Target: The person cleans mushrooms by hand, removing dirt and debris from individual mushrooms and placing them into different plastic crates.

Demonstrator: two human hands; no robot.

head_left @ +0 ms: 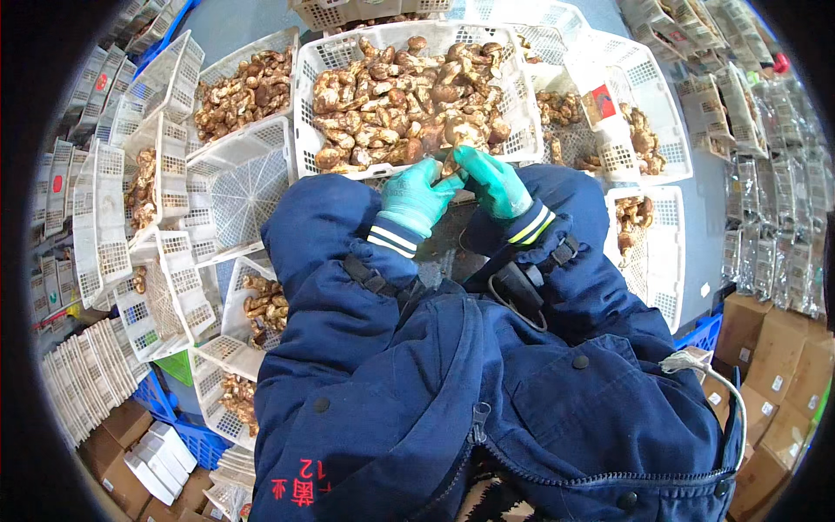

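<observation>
My left hand (416, 196) and my right hand (497, 183) wear green coated work gloves. They meet at the near edge of a large white plastic basket (417, 31). Between the fingertips of both hands is a brown mushroom (466, 132), its pale cap uppermost and its stem partly covered by the gloves. The basket in front of me holds a heap of similar thick-stemmed brown mushrooms (391, 98), some with soil-coloured patches.
On the left stand more white baskets, one with a heap of mushrooms (246, 94) and one bare-bottomed basket (238, 196). Right of me are further baskets, including a long one (665, 261). Cardboard boxes (770, 352) and plastic-wrapped stacks (776, 215) line the right side.
</observation>
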